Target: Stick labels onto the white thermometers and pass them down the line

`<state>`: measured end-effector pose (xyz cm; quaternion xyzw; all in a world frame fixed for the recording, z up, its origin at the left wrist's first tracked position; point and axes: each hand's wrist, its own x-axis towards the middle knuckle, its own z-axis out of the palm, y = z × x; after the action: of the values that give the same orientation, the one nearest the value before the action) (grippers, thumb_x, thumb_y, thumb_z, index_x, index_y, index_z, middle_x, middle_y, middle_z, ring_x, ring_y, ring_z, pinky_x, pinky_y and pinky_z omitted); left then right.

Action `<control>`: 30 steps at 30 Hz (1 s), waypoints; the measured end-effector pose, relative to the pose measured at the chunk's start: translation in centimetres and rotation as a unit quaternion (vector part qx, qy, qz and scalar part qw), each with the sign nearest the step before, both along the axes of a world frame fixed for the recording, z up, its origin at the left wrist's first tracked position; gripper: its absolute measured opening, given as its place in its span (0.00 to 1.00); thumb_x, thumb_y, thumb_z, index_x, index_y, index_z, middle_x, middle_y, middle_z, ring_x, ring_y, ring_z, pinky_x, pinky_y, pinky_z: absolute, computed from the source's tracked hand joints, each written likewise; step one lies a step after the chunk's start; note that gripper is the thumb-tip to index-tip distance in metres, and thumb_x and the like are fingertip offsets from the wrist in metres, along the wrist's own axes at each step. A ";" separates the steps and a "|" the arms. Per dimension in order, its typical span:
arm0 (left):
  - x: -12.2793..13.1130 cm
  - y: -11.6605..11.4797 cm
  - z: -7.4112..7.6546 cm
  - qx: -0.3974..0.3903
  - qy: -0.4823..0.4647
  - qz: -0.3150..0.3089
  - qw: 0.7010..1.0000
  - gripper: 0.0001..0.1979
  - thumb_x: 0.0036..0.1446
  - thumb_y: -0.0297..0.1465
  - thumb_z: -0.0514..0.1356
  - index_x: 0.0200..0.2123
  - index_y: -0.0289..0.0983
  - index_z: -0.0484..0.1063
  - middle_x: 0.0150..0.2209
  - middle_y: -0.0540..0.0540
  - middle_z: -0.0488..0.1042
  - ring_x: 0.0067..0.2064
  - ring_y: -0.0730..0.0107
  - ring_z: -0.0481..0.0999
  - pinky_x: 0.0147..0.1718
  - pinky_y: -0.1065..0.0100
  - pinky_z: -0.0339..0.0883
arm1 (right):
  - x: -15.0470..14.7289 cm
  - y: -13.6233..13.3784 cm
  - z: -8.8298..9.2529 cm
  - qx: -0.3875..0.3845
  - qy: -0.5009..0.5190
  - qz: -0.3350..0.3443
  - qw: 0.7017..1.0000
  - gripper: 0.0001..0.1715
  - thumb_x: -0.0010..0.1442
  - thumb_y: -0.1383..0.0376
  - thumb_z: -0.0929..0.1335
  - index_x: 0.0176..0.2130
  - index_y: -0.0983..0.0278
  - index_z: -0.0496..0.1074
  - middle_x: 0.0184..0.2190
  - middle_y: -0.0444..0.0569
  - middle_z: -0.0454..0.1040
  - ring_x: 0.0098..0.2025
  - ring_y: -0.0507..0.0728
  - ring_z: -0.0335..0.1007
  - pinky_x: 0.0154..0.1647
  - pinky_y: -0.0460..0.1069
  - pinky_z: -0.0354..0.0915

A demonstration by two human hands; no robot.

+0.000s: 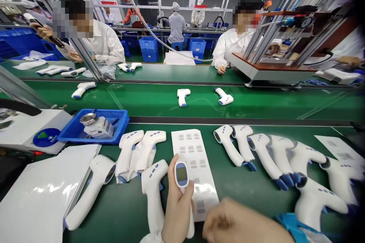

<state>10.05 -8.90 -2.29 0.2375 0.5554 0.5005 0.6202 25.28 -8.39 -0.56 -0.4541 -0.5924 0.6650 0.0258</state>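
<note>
My left hand is wrapped round a white forehead thermometer, its small screen facing me. Just right of it, my right hand is smeared by motion, fingers curled; whether anything is between them is not visible. Under both hands lies a sheet of printed labels. Left of my left hand a white thermometer lies on the bench, with another thermometer farther left. Behind them are a pair of thermometers. Several more thermometers lie in a row at the right.
A blue tray holds a metal-capped bottle. White sheets are stacked at left. Thermometers also lie on the green conveyor belt ahead. Two co-workers sit across it, beside a metal-framed fixture at right.
</note>
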 end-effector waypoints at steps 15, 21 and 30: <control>1.6 -0.4 -0.4 -0.004 0.051 -0.007 0.999 0.37 0.57 0.44 0.59 0.66 0.52 0.47 0.50 0.42 0.70 0.19 0.79 0.62 0.16 0.73 0.60 | 1.6 7.5 -6.5 0.359 -0.022 -0.223 0.906 0.09 0.60 0.61 0.67 0.33 0.62 0.75 0.38 0.50 0.74 0.40 0.59 0.71 0.39 0.54 0.69; 1.5 -0.4 -0.6 -0.006 0.055 -0.019 0.998 0.37 0.58 0.42 0.59 0.67 0.52 0.44 0.47 0.43 0.70 0.19 0.78 0.59 0.16 0.73 0.60 | 2.0 8.9 -6.5 0.331 -0.010 -0.173 0.928 0.08 0.58 0.62 0.67 0.31 0.63 0.74 0.38 0.49 0.72 0.40 0.57 0.69 0.41 0.53 0.66; 1.4 -0.3 -0.7 0.004 0.053 -0.031 0.998 0.36 0.60 0.41 0.57 0.67 0.51 0.42 0.42 0.45 0.70 0.20 0.77 0.61 0.17 0.73 0.60 | 2.3 8.3 -5.7 0.432 -0.084 -0.135 0.888 0.02 0.57 0.65 0.69 0.34 0.62 0.72 0.39 0.49 0.71 0.45 0.60 0.65 0.48 0.59 0.63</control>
<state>11.47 -9.24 -3.04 0.2836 0.5775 0.4699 0.6044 27.56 -0.11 -6.21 -0.5276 -0.7541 0.2932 0.2588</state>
